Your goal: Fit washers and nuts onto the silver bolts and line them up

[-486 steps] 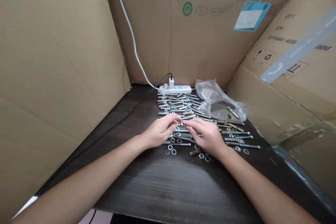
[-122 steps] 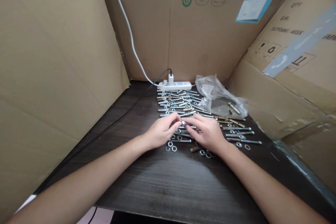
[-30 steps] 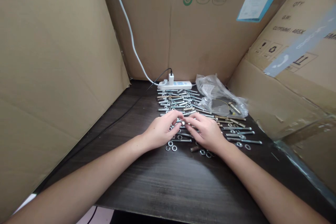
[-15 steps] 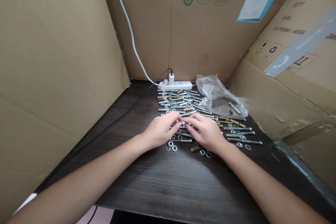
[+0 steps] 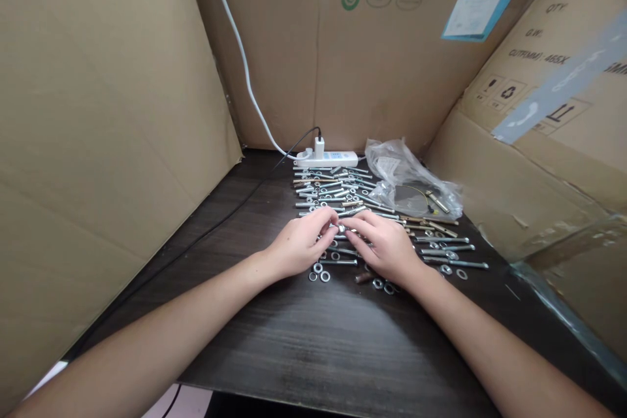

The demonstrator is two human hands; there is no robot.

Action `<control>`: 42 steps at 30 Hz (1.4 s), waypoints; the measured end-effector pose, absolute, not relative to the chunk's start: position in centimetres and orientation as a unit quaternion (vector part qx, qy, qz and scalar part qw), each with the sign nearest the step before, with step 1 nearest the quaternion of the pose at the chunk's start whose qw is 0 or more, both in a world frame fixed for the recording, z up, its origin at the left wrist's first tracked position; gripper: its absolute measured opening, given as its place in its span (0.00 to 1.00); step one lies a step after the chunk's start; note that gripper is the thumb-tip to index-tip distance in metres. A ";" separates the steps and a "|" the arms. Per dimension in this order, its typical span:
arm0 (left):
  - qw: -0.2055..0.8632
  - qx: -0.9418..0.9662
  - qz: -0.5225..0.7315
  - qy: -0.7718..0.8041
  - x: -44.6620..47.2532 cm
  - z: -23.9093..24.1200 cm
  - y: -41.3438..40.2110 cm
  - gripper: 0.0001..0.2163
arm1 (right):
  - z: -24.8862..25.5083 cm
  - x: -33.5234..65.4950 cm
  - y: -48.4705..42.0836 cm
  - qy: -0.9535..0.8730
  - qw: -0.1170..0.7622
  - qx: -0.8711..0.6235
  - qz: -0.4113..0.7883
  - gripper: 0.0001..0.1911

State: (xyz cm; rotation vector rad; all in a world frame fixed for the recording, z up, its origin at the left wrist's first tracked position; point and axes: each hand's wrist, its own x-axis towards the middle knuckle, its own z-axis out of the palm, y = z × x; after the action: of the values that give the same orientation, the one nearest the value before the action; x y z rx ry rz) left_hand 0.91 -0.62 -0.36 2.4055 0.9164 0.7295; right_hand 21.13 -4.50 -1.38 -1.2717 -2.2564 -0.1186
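Observation:
Over the rows of hardware, my left hand [image 5: 304, 243] and my right hand [image 5: 385, 245] meet with fingertips almost touching. A small shiny metal nut [image 5: 341, 228] shows at the tips of my left thumb and fingers. My right thumb and fingers are closed beside it, on a bit of metal that they mostly hide. Beneath and around both hands lie bolts, such as a long bolt [image 5: 340, 262] below my left hand. Loose washers [image 5: 325, 277] rest in front of it. Near my right wrist are a brownish sleeve [image 5: 364, 277] and a hex nut [image 5: 377, 283].
Behind the hands, a white power strip [image 5: 337, 159] carries a plugged-in charger and cables. A clear plastic bag [image 5: 401, 166] lies at the back right. More long bolts [image 5: 455, 264] sit to the right. Cardboard boxes [image 5: 274, 46] wall in the dark table [image 5: 294, 339].
The nut between my fingertips looks slightly turned, and a bit more shiny metal shows by my right fingers. Both hands stay in nearly the same place.

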 end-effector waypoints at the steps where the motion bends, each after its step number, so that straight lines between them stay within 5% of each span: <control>1: 0.233 0.875 0.276 0.321 0.9 -0.4 -0.6 0.05 | -1.4 21.1 -4.5 -0.837 0.271 -0.473 -0.048 0.14; 24: 0.214 0.893 0.235 0.318 0.9 -0.3 -0.2 0.12 | -1.3 21.1 -4.5 -0.837 0.263 -0.480 -0.016 0.13; 42: 0.226 0.891 0.273 0.284 0.7 -0.4 -0.3 0.07 | -1.0 20.8 -4.7 -0.851 0.271 -0.448 -0.026 0.10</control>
State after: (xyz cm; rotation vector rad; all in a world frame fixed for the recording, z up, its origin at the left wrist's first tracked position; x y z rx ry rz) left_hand 0.68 -0.32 -0.40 2.4566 0.7840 0.7534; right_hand 20.82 -4.69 -1.04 -1.2060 -2.2930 -0.0713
